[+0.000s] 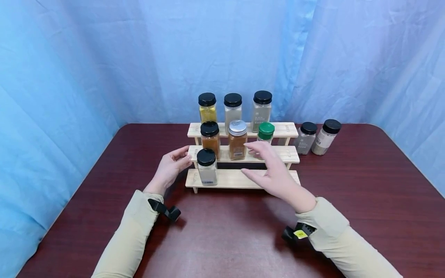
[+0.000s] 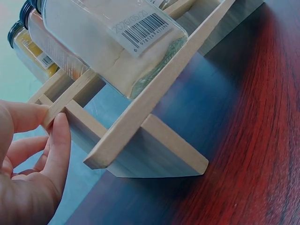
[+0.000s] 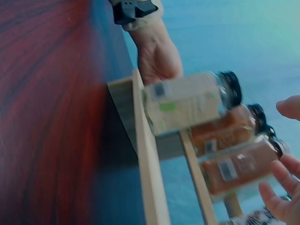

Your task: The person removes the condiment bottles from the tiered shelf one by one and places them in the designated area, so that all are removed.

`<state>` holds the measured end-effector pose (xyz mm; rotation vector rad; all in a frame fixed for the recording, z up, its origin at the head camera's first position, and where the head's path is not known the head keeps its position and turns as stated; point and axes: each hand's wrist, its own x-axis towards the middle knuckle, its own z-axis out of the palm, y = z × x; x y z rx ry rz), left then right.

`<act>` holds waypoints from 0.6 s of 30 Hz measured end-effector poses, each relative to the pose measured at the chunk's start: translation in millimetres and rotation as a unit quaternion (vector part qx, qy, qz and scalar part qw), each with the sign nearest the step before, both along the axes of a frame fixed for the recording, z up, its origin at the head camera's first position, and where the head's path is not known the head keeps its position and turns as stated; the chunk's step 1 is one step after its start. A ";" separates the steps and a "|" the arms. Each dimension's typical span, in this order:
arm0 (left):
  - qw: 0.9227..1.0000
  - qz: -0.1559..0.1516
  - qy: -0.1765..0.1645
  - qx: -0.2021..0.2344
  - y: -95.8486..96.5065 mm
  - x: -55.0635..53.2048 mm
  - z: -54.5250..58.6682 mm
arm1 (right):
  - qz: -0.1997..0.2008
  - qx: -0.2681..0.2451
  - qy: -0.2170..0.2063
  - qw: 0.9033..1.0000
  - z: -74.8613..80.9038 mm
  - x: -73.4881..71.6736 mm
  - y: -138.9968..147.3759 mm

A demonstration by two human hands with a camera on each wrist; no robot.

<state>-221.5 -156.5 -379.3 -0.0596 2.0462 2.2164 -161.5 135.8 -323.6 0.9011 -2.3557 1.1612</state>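
A three-tier wooden spice rack (image 1: 233, 177) stands on the table with spice jars on its steps. At its left side, my left hand (image 1: 168, 168) pinches the end of the middle step between thumb and finger, as the left wrist view shows. My right hand (image 1: 276, 175), its fingers parted and holding nothing, hovers before the rack's right half. It partly covers the green-capped jar (image 1: 266, 130). Beside that stand a silver-capped jar (image 1: 238, 141) and a black-capped jar of orange-brown spice (image 1: 210, 139). A jar of pale powder (image 1: 207, 170) sits on the bottom step's left end.
On the top step are a yellow spice jar (image 1: 208, 110), a grey one (image 1: 233, 110) and a black pepper jar (image 1: 261, 112). Right of the rack, two black-capped jars (image 1: 306, 139) stand on the dark red table (image 1: 222, 239). Blue curtains (image 1: 215, 50) hang behind.
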 end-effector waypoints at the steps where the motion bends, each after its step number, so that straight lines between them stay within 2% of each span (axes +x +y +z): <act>1: 1.000 0.000 0.001 0.001 -0.1 -0.1 -0.3 | 0.005 0.003 -0.006 1.000 -1.5 -0.4 -3.8; 5: 1.000 -0.004 0.003 0.002 -0.3 0.3 -1.6 | 0.017 0.010 -0.018 1.000 -6.7 -0.9 -16.6; 18: 1.000 0.000 0.012 0.005 1.0 1.8 -1.4 | 0.018 0.013 0.001 1.000 -10.5 -3.4 -48.7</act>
